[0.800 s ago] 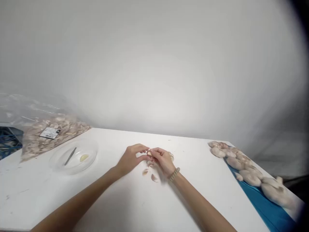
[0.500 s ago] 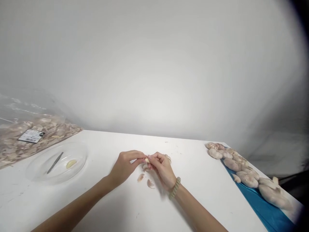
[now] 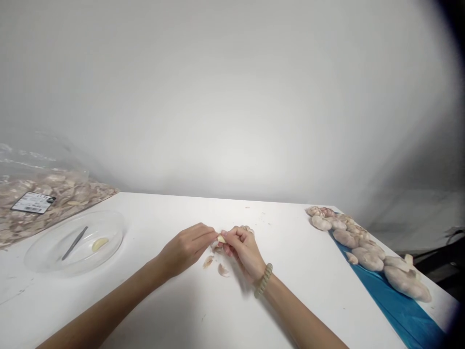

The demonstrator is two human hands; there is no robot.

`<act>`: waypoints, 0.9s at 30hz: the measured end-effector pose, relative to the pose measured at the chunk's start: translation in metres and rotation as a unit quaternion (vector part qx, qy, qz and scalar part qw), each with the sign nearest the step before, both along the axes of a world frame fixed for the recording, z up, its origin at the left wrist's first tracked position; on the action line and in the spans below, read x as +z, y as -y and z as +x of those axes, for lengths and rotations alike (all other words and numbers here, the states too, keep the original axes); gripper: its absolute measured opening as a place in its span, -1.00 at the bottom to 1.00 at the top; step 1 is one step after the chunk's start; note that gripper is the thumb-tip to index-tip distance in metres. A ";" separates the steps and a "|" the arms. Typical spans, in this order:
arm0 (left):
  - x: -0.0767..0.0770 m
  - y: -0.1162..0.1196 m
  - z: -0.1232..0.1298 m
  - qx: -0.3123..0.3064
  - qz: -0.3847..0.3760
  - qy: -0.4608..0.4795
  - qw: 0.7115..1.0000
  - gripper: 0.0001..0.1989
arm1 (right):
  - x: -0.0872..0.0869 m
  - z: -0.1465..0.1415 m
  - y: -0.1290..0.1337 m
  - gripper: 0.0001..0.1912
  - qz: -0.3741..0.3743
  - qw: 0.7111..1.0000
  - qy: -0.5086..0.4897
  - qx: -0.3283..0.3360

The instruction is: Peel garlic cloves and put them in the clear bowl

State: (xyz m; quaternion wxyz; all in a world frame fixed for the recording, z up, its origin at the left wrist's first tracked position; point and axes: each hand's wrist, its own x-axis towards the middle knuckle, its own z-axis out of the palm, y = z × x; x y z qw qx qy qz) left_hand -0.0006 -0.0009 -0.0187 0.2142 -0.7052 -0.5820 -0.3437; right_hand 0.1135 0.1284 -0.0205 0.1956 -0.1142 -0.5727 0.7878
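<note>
A garlic clove [image 3: 221, 239] lies between the fingertips of both hands, above the middle of the counter [image 3: 290, 242]. The right hand's [image 3: 245, 252] grip is closed on it, thumb against fingers; the left hand [image 3: 189, 246] has its fingers together at the clove's other end, though whether that grip pinches it cannot be told. Possible faults: the clove, small and smooth, could slip out under an uneven squeeze; a hard pinch could bruise it; if dropped, it could land among the loose skins [image 3: 208, 262] just below. The counter is white, with scattered flecks and scuffs. At left stand a clear dish [image 3: 32, 261], holding a slim grey tool [image 3: 75, 243] and a pale clove [image 3: 99, 244], and a labelled plastic bag [image 3: 65, 189]; at right, garlic bulbs [image 3: 367, 258] lie along a blue cloth [image 3: 395, 305]. Behind rises a plain pale wall [image 3: 232, 97].
</note>
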 end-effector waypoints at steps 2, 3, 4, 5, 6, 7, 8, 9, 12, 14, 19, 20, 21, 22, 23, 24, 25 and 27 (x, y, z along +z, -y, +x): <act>0.000 0.000 0.001 0.001 0.006 -0.007 1.000 -0.81 | 0.001 0.001 0.000 -0.66 0.010 1.000 0.007 -0.006; -0.001 -0.001 0.002 0.001 0.011 -0.008 1.000 -0.81 | 0.001 0.001 0.000 -0.65 0.015 1.000 0.010 -0.008; -0.001 -0.001 0.002 0.001 0.017 -0.010 1.000 -0.81 | 0.002 0.001 0.000 -0.65 0.018 1.000 0.012 -0.011; -0.002 -0.002 0.002 0.001 0.023 -0.013 1.000 -0.81 | 0.002 0.002 0.001 -0.65 0.021 1.000 0.014 -0.014; -0.002 -0.002 0.003 0.001 0.028 -0.017 0.999 -0.81 | 0.002 0.002 0.001 -0.65 0.022 0.999 0.014 -0.018; -0.003 -0.002 0.003 0.000 0.032 -0.022 0.999 -0.82 | 0.002 0.002 0.001 -0.66 0.022 0.999 0.013 -0.021; -0.003 -0.002 0.003 -0.001 0.035 -0.029 0.999 -0.83 | 0.001 0.002 0.002 -0.67 0.021 0.999 0.012 -0.023; -0.003 -0.002 0.003 -0.001 0.038 -0.035 0.999 -0.84 | 0.001 0.002 0.002 -0.67 0.020 0.999 0.012 -0.026; -0.004 -0.002 0.002 0.000 0.042 -0.052 0.998 -0.86 | 0.001 0.003 0.003 -0.67 0.015 0.999 0.015 -0.028; -0.005 -0.002 0.002 0.002 0.046 -0.059 0.997 -0.86 | 0.000 0.004 0.002 -0.67 0.015 0.999 0.021 -0.031; -0.007 -0.003 0.002 0.003 0.052 -0.071 0.996 -0.87 | -0.001 0.004 0.002 -0.66 0.018 0.999 0.029 -0.033; -0.007 -0.003 0.002 0.003 0.051 -0.073 0.996 -0.87 | -0.001 0.004 0.002 -0.66 0.018 0.999 0.031 -0.033; -0.008 -0.003 0.001 0.004 0.051 -0.074 0.996 -0.87 | 0.000 0.003 0.002 -0.66 0.018 0.999 0.032 -0.032; -0.008 -0.003 0.001 0.005 0.050 -0.075 0.996 -0.87 | 0.000 0.003 0.002 -0.66 0.019 0.999 0.033 -0.031; -0.008 -0.003 0.001 0.005 0.051 -0.076 0.996 -0.87 | 0.000 0.004 0.002 -0.65 0.019 0.999 0.034 -0.029; -0.007 -0.003 0.001 0.006 0.052 -0.076 0.996 -0.87 | 0.000 0.004 0.002 -0.65 0.019 0.999 0.034 -0.028; -0.007 -0.003 0.001 0.006 0.052 -0.075 0.996 -0.87 | 0.000 0.004 0.002 -0.65 0.018 0.999 0.034 -0.027; -0.007 -0.003 0.001 0.007 0.051 -0.073 0.996 -0.86 | 0.000 0.004 0.003 -0.65 0.017 0.999 0.033 -0.024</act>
